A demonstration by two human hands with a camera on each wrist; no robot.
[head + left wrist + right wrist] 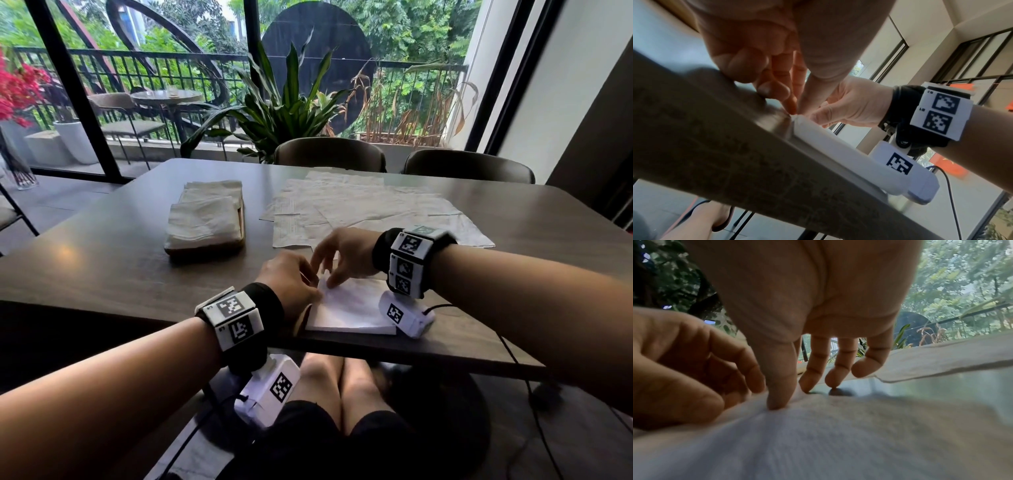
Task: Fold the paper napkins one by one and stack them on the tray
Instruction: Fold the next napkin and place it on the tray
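Observation:
A folded white napkin (352, 308) lies at the near edge of the table (102, 260). My left hand (317, 291) pinches its far left corner between thumb and forefinger, as the left wrist view shows (795, 111). My right hand (325, 274) reaches over from the right; its thumb presses on the napkin (838, 443) and its straight fingers (835, 378) touch the table just beyond. The wooden tray (205, 248) stands at the left, with folded napkins (205, 219) stacked on it.
Several unfolded napkins (359, 205) lie spread over the middle and right of the table, beyond my hands. Two dark chairs (329, 154) stand at the far side. Cables hang from the wrist cameras below the table edge.

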